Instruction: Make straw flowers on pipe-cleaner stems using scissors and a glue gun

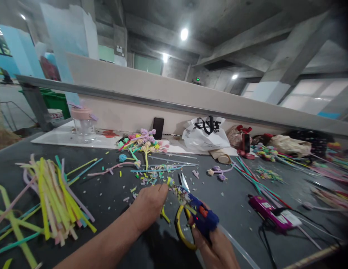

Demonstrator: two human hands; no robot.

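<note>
My right hand (215, 243) is wrapped round a blue hot glue gun (200, 211), with a clear glue stick (238, 246) trailing from its back. Small colourful scraps cling about the gun's front end. My left hand (151, 201) pinches a small yellow piece (169, 181) close to the nozzle; whether they touch I cannot tell. Just below these fingers shows a yellow forked stem (165, 215). Scissors with yellow handles (179, 228) lie between my hands, partly hidden by the gun, blades pointing away.
Bundled yellow and pastel strips (56, 198) lie at left. Cut scraps (154, 173) and a pile of flower-like pieces (145, 140) spread ahead. A purple power strip (270, 213) with cables is at right. Behind stand a clear jar (84, 127), a phone (158, 128) and a white bag (204, 136).
</note>
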